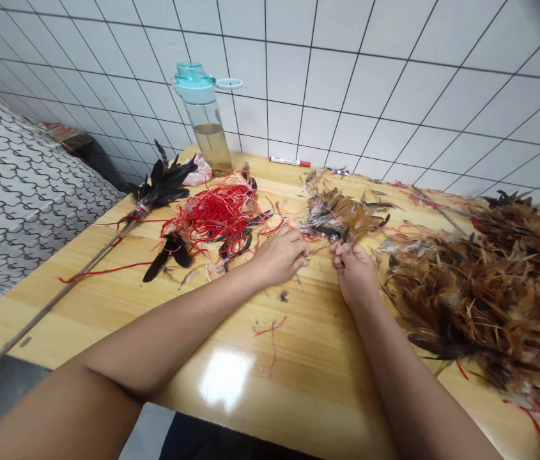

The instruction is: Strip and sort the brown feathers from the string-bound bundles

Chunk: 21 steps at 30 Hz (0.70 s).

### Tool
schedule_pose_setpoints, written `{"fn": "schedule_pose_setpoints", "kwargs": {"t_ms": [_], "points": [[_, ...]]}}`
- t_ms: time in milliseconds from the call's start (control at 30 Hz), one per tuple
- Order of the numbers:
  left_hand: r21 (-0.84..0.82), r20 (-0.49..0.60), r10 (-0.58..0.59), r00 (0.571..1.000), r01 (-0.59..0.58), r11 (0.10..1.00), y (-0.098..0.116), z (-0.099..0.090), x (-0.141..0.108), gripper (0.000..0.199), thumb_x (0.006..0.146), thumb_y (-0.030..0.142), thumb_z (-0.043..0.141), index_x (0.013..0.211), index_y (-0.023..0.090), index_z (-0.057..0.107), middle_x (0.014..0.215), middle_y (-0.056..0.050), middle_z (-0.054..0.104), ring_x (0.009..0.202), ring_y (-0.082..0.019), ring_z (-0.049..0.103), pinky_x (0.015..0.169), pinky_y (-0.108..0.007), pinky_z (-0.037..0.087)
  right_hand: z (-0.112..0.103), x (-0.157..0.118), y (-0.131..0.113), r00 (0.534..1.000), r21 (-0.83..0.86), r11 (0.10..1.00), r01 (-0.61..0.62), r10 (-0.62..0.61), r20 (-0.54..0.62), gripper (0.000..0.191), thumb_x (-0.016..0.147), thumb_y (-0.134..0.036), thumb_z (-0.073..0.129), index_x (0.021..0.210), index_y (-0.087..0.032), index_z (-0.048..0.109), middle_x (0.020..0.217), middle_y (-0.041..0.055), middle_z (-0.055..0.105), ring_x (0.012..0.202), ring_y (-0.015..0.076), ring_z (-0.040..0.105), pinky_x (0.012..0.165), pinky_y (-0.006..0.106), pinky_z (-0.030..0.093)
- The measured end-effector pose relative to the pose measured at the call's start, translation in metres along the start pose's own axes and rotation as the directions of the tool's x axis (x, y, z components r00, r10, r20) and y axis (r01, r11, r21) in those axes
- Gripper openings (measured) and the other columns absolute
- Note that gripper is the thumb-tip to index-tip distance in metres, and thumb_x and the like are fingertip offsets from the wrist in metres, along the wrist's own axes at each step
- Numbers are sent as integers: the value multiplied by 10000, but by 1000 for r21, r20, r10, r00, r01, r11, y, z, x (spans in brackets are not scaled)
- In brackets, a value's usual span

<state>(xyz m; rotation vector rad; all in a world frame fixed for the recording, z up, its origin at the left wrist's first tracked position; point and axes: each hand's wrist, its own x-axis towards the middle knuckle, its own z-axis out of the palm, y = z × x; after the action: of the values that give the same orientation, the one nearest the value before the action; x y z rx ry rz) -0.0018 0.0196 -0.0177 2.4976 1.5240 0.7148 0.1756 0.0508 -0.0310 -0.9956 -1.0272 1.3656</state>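
Observation:
Near the middle of the wooden table (298, 358), my left hand (283, 255) is closed, its fingers curled low over the tabletop; what they hold, if anything, is too small to make out. To its right, my right hand (354, 271) pinches with thumb and forefinger at the near edge of a loose pile of brown and grey feathers (341, 214). What sits between those fingertips is hidden. A tangle of red string (219, 211) lies left of my left hand, with black feathers (171, 252) at its near side.
A bottle (209, 121) stands at the back left near the tiled wall (322, 64). A stick (59, 297) with black feathers tied on crosses the left edge. A big heap of brown feathers (480, 281) covers the right side. A red marker (289, 162) lies at the back.

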Motion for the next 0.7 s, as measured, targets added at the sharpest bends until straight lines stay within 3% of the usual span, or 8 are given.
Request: {"fn": "schedule_pose_setpoints", "kwargs": {"t_ms": [167, 433, 700], "points": [[8, -18, 36, 999, -36, 999, 0, 5, 1, 135, 868, 152, 469, 815, 163, 592, 859, -76, 593, 878, -200, 507, 807, -337, 425, 3, -4, -2, 997, -202, 978, 58, -46, 61, 337, 704, -499, 622, 640, -205, 468, 699, 2, 562, 519, 75, 389, 498, 225, 350], [-190, -138, 18, 990, -44, 981, 7, -6, 4, 142, 906, 172, 429, 815, 168, 537, 816, -36, 617, 785, -143, 545, 727, -254, 421, -5, -3, 7, 978, -427, 889, 168, -97, 183, 241, 815, -393, 524, 675, -198, 546, 621, -25, 513, 543, 99, 425, 539, 239, 342], [-89, -159, 139, 977, -154, 984, 4, -1, 2, 182, 930, 211, 426, 849, 165, 582, 844, -51, 629, 820, -151, 551, 754, -256, 423, -2, -3, 9, 961, -569, 785, 246, -120, 249, 257, 801, -359, 500, 615, -202, 583, 583, -17, 499, 537, 122, 452, 547, 259, 382]]}}
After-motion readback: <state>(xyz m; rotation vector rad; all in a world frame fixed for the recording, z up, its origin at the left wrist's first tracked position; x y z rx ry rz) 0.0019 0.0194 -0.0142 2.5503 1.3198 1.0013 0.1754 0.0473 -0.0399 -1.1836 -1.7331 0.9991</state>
